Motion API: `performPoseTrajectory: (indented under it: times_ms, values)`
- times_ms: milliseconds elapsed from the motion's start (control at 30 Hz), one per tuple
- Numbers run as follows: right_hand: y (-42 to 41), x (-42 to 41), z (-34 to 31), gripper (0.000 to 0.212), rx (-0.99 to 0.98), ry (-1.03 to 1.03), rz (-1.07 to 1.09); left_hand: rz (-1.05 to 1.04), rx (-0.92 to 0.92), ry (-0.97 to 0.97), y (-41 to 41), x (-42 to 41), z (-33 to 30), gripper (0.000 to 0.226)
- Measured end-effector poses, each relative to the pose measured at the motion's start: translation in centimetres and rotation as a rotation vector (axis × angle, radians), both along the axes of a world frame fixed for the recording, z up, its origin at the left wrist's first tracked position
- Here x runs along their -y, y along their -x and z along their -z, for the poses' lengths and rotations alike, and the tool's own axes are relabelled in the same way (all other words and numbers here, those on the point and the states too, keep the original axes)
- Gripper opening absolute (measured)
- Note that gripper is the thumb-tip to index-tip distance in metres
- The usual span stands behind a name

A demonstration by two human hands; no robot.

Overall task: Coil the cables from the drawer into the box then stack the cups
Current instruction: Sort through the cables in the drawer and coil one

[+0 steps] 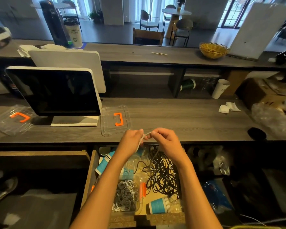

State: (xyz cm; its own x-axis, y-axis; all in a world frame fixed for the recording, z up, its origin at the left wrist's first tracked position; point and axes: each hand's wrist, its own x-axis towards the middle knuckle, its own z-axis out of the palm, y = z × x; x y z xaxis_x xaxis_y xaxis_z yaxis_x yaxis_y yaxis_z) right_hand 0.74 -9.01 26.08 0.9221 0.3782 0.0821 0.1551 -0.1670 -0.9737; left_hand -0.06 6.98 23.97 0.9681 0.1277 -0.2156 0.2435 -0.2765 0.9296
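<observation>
Both hands are raised over the open drawer (91,169), close together at the counter's front edge. My left hand (132,140) and my right hand (163,139) each pinch a white cable (144,137), which arcs between them and hangs down toward the drawer. In the drawer, a clear plastic box (127,195) holds several coiled grey and white cables. A tangle of black and white cables (163,177) lies to its right. Blue and white paper cups lie on their sides: one cup (158,206) at the front right, other cups (104,164) at the back left.
On the counter a clear lid with an orange handle (116,120) lies just beyond my hands, another such lid (15,119) at the far left. A monitor (56,91) stands at the left. Crumpled tissues (228,107) and plastic wrap (271,116) sit at the right.
</observation>
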Motion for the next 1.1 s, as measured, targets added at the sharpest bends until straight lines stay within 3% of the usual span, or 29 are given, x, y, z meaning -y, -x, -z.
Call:
performPoseTrajectory:
  times_ms: [100,233,400,533,667,700,867,933,1000,1100]
  values:
    - [-0.3,-0.1,0.6,0.024,0.033,0.020,0.106,0.144,-0.195,0.359,1.0,0.5,-0.8,0.046]
    - [-0.3,-0.2,1.4,0.024,0.018,0.042,0.210,0.321,-0.254,0.443,1.2,0.5,-1.1,0.067]
    - [-0.6,0.1,1.7,0.018,-0.069,0.017,0.346,0.433,-0.145,0.401,1.5,0.0,-1.0,0.030]
    - [-0.8,0.4,1.7,0.019,-0.100,0.034,0.385,0.204,-0.116,0.465,1.2,-0.1,-0.4,0.029]
    - [-0.7,0.8,1.6,0.017,-0.153,0.113,0.328,-0.201,0.039,0.213,0.7,0.2,0.7,0.037]
    - [-0.6,1.0,1.8,0.018,-0.165,0.123,0.322,-0.304,0.060,0.307,0.7,0.3,0.9,0.037]
    - [-0.2,2.7,2.3,0.020,-0.213,0.130,0.259,-0.624,0.111,1.351,0.2,-1.4,-0.1,0.037]
    - [0.1,3.4,2.2,0.021,-0.234,0.141,0.230,-0.715,0.144,1.498,0.3,-2.2,-0.5,0.032]
    - [0.3,3.8,2.1,0.019,-0.240,0.148,0.172,-0.732,0.128,1.339,0.5,-2.6,-0.7,0.030]
    - [0.5,4.0,1.6,0.008,-0.195,0.155,0.044,-0.699,0.160,0.656,0.7,-2.6,0.1,0.034]
